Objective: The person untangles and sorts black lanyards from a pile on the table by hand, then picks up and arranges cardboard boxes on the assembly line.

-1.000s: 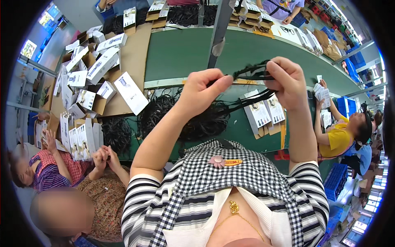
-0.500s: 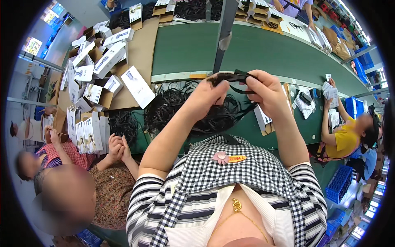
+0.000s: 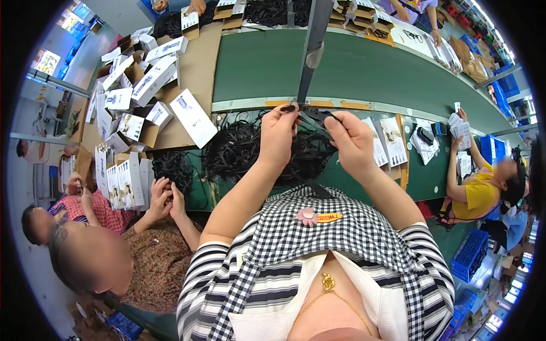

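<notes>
Black strap [image 3: 315,116], perhaps woven, pinching hands [image 3: 277,133] [image 3: 352,137], tangled heap [image 3: 239,146]

On the table [image 3: 420,183], a strap heap [image 3: 234,152] lies at eleven o'clock, boxes [image 3: 152,79] on cardboard [image 3: 199,59] at ten, papers [image 3: 422,151] at two.

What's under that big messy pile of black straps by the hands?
Green tabletop shows beside the pile of black straps. Straight underneath is covered, so I can't tell what's there.
</notes>
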Demonstrator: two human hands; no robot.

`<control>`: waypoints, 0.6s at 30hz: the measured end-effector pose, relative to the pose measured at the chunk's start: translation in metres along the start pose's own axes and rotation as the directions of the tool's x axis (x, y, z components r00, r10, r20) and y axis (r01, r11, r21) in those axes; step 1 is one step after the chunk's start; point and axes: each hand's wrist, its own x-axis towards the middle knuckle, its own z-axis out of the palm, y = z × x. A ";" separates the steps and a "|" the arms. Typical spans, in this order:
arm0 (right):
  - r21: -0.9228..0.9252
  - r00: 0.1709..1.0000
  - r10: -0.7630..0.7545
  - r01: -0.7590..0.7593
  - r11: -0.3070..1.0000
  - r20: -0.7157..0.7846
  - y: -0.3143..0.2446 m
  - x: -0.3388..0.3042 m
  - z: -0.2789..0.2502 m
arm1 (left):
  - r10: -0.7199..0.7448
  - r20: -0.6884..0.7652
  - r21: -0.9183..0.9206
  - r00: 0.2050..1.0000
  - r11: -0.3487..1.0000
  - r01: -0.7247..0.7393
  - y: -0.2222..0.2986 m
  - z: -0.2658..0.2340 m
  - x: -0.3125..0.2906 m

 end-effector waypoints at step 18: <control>-0.195 0.966 -0.255 0.260 0.946 0.049 0.036 0.012 -0.017 | -0.382 0.318 -0.193 0.868 0.870 0.454 0.002 -0.003 -0.005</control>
